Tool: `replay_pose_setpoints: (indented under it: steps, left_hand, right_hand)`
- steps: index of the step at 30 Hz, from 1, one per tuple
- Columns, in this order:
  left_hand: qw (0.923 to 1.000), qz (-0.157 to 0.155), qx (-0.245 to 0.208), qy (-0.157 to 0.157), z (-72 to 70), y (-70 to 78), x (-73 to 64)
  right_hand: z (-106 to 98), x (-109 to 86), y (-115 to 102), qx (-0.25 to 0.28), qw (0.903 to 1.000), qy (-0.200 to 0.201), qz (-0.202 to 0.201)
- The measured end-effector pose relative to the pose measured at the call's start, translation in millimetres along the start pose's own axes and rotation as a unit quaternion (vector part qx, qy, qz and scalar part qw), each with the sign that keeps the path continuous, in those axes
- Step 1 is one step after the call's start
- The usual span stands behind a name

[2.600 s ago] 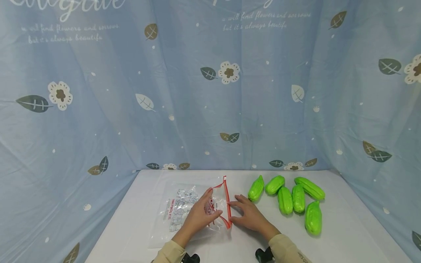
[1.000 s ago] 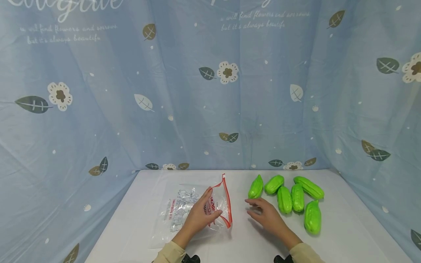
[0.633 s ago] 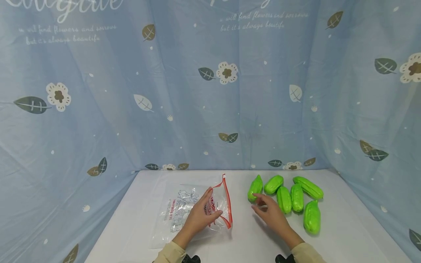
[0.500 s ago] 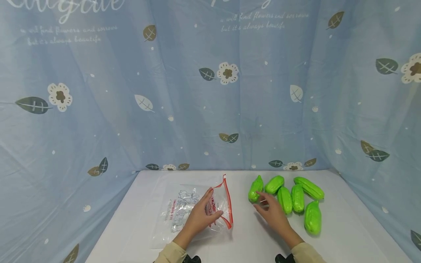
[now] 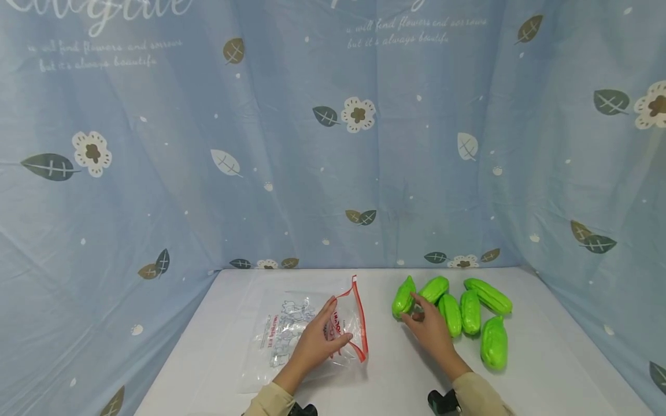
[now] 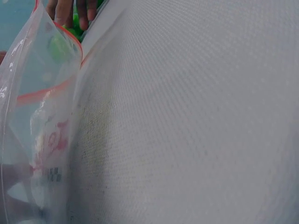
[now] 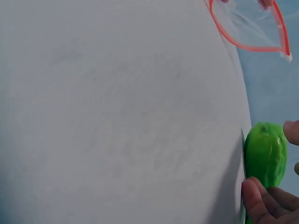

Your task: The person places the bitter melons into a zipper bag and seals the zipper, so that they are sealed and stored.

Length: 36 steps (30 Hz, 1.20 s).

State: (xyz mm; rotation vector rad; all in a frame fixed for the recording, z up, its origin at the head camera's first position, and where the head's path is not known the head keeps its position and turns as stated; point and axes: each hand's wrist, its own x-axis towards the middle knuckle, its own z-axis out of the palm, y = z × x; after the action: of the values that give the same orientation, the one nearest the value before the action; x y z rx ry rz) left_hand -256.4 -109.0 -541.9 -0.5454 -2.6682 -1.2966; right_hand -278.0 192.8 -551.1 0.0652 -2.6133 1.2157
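In the head view my left hand (image 5: pixel 315 341) grips a clear zip bag (image 5: pixel 283 338) behind its red-edged mouth, thumb and fingers on opposite sides. The mouth gapes toward the right, and fingers show dimly through the plastic bag (image 6: pixel 42 140) in the left wrist view. My right hand (image 5: pixel 430 332) is at the leftmost bright green, ribbed gourd (image 5: pixel 403 297), which lies on the table. Close by in the right wrist view, its spread fingers (image 7: pixel 252 189) flank the gourd (image 7: pixel 266 151); whether they press on it is unclear.
Several more green gourds lie to the right, among them one behind (image 5: pixel 434 288) the right hand and one nearest the front (image 5: pixel 494 344). A white cloth covers the table (image 5: pixel 385 387). Behind hangs a blue patterned curtain (image 5: pixel 291 144).
My right hand has left the bag's red edge, moved right, and then forward to the leftmost gourd. My left hand and the bag stay in place.
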Motion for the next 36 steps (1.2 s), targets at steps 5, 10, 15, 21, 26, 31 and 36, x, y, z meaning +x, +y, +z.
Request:
replay_pose_setpoints:
  steps: [5,10,15,21,26,31,36]
  left_hand:
    - [1.0000,0.002,0.000,0.003,-0.4,0.2,-1.9]
    - [1.0000,0.006,0.001,0.004,0.2,1.9,-0.4]
    - [0.9999,0.008,0.005,0.005,-1.1,1.5,0.3]
    - [0.9999,0.006,0.004,0.009,-3.1,0.4,0.6]
    - [0.9999,0.012,0.002,0.007,-1.1,0.9,5.1]
    - [0.9999,0.011,-0.003,0.001,1.4,1.5,5.9]
    - [1.0000,0.006,-0.003,0.001,1.8,-0.8,-3.3]
  right_hand:
    - [1.6,3.0,-5.2,-0.014,0.9999,0.007,0.003]
    - [2.2,6.0,-7.6,-0.020,0.9997,0.015,-0.005]
    - [5.3,8.9,-8.8,-0.024,0.9995,0.016,-0.012]
    - [8.6,12.6,-8.9,-0.018,0.9998,0.003,0.000]
    - [4.9,14.2,-7.7,-0.016,0.9998,0.008,-0.007]
    - [1.6,9.8,-7.5,-0.015,0.9994,0.020,-0.024]
    - [5.6,-0.7,-7.9,-0.009,0.9998,0.012,-0.013]
